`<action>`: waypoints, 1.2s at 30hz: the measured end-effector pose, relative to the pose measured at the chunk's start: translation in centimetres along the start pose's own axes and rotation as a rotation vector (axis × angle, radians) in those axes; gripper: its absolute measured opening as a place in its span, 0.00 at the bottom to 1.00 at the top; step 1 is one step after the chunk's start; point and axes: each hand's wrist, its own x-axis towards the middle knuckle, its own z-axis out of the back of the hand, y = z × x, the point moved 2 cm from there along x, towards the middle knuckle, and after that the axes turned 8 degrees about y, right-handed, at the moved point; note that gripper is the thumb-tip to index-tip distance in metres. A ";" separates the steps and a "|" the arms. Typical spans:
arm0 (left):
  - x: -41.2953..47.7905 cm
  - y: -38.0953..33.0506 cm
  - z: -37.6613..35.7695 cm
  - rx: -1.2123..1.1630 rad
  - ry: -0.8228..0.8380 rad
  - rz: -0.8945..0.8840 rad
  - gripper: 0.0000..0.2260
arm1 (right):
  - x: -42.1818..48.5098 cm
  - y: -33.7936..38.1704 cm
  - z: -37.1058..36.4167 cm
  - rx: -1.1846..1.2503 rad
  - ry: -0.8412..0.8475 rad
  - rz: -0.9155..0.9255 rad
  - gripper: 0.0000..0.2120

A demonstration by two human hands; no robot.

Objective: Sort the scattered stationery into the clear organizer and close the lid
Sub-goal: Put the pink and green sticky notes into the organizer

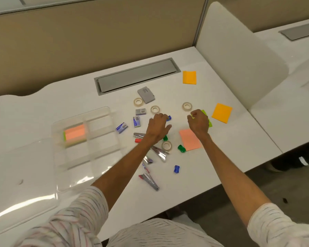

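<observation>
The clear organizer sits at the left with pink and green sticky notes in one compartment; its open lid lies in front of it. My left hand reaches over a blue sharpener, bent fingers touching it and thumb spread away. My right hand pinches the edge of a green sticky note pad. Scattered around are tape rolls, staple boxes, metal staplers, a pink pad and green sharpeners.
Two orange pads lie at the right and far right. A grey box lies by a grey cable hatch. A white divider bounds the right side; the desk edge runs close to me.
</observation>
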 end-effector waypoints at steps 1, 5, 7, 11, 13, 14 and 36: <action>0.4 -0.8 -0.5 -0.007 0.022 -0.002 0.19 | 0.4 -0.9 0.4 -0.023 0.010 -0.024 0.15; 1.9 -3.7 -2.8 -0.039 0.126 0.010 0.26 | 1.7 -4.0 1.8 -0.097 0.038 -0.109 0.19; 2.4 -4.9 -4.1 -0.030 0.180 0.032 0.30 | 2.0 -5.3 2.2 -0.127 0.053 -0.134 0.21; 3.2 -6.5 -6.1 0.027 0.239 0.046 0.36 | 2.3 -7.2 2.5 -0.195 0.083 -0.173 0.26; 3.5 -6.9 -6.7 0.052 0.259 0.052 0.38 | 2.4 -7.7 2.6 -0.215 0.088 -0.173 0.29; 3.6 -7.1 -7.0 0.062 0.271 0.055 0.39 | 2.4 -7.9 2.6 -0.226 0.089 -0.169 0.30; 4.3 -8.5 -7.7 0.036 0.292 0.146 0.40 | 4.1 -9.0 2.6 -0.172 0.190 -0.240 0.32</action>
